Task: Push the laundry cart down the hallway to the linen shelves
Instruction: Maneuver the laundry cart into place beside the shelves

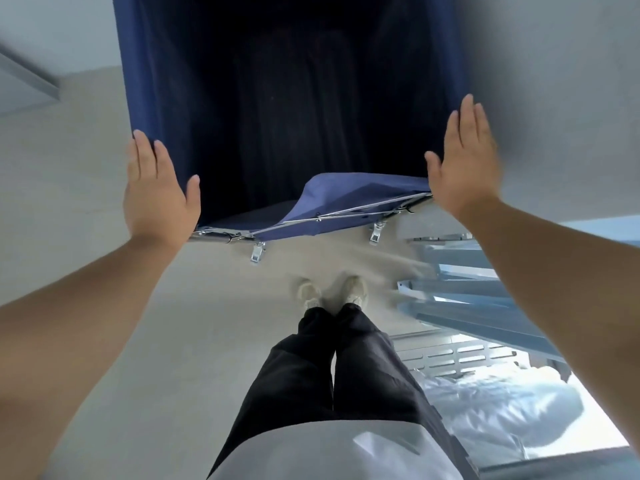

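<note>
The laundry cart [349,199] is a deep navy fabric bag on a metal frame, seen from above, and its inside is dark. My left hand [157,192] lies flat against the cart's near left corner, fingers extended forward. My right hand [462,161] lies flat against the near right corner in the same way. Neither hand wraps around the frame. The near rim sags, showing metal rods and clips [258,251] below it.
Blue-grey metal shelves [467,306] stand close on the right, with white bagged linen [498,410] on a lower level. Beige floor [173,323] lies under my feet [332,292]. A grey wall [554,64] runs along the right, and a door frame [31,77] is at the left.
</note>
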Action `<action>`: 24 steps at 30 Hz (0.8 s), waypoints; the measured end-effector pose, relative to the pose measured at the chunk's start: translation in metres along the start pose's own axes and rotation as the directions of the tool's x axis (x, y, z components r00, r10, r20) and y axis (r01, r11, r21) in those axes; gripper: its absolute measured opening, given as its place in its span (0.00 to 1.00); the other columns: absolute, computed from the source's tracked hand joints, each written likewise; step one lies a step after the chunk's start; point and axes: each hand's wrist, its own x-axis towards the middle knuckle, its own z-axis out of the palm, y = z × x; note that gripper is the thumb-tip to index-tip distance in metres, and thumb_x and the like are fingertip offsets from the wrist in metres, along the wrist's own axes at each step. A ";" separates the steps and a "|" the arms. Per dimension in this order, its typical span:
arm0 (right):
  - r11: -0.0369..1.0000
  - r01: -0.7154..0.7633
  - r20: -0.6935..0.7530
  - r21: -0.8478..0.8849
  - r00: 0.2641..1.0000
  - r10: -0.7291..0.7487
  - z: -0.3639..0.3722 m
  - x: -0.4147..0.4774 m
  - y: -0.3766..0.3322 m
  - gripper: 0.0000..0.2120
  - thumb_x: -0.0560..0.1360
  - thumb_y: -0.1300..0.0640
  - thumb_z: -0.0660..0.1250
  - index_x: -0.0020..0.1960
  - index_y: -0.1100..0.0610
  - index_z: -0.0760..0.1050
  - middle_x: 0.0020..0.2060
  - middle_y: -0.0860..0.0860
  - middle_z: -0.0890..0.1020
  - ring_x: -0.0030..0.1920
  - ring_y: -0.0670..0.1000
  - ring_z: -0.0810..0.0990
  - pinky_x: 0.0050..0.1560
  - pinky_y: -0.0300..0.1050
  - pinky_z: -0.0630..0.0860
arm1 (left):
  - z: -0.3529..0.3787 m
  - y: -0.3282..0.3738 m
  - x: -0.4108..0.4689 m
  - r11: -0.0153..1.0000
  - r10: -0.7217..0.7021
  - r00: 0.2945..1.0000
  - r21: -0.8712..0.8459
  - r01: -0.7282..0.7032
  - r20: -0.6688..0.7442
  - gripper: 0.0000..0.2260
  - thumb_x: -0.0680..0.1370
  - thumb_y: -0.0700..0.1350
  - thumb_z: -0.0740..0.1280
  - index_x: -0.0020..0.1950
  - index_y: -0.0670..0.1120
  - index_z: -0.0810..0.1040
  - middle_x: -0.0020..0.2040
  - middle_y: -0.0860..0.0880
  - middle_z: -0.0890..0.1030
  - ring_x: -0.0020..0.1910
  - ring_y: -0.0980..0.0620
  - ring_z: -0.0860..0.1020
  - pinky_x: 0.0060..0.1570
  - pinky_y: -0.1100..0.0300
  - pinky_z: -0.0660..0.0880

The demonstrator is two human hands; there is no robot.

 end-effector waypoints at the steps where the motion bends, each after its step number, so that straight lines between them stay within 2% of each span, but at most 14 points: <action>1: 1.000 0.007 0.007 0.002 1.000 -0.007 -0.001 0.001 0.000 0.32 0.82 0.46 0.52 0.79 0.63 0.47 0.80 0.57 0.44 0.79 0.56 0.44 0.77 0.51 0.50 | 0.000 -0.001 0.000 1.000 0.006 1.000 0.005 -0.006 0.004 0.30 0.80 0.55 0.55 0.76 0.37 0.54 0.78 0.37 0.52 0.77 0.40 0.50 0.72 0.45 0.61; 8: 1.000 0.013 0.011 -0.015 1.000 -0.013 0.000 -0.003 0.001 0.34 0.82 0.44 0.51 0.79 0.63 0.45 0.79 0.57 0.43 0.79 0.56 0.43 0.77 0.48 0.45 | 0.004 -0.005 -0.003 0.999 0.030 0.999 0.019 -0.031 0.011 0.29 0.80 0.51 0.57 0.76 0.37 0.54 0.78 0.36 0.51 0.77 0.38 0.50 0.70 0.44 0.62; 15: 1.000 0.003 -0.024 -0.011 1.000 -0.004 0.003 0.000 0.001 0.34 0.81 0.44 0.52 0.78 0.64 0.48 0.80 0.58 0.46 0.79 0.57 0.45 0.77 0.52 0.52 | 0.003 -0.002 0.003 0.999 0.024 1.000 0.033 -0.025 0.020 0.28 0.80 0.50 0.57 0.75 0.37 0.55 0.78 0.36 0.51 0.77 0.38 0.50 0.69 0.42 0.64; 24: 1.000 -0.007 -0.040 0.023 0.999 0.008 0.004 0.000 0.001 0.34 0.82 0.43 0.52 0.79 0.63 0.48 0.80 0.56 0.46 0.79 0.56 0.45 0.76 0.53 0.53 | 0.003 -0.003 0.003 1.000 0.026 0.999 0.016 -0.026 0.019 0.28 0.80 0.50 0.57 0.75 0.37 0.56 0.78 0.36 0.52 0.77 0.38 0.50 0.70 0.43 0.62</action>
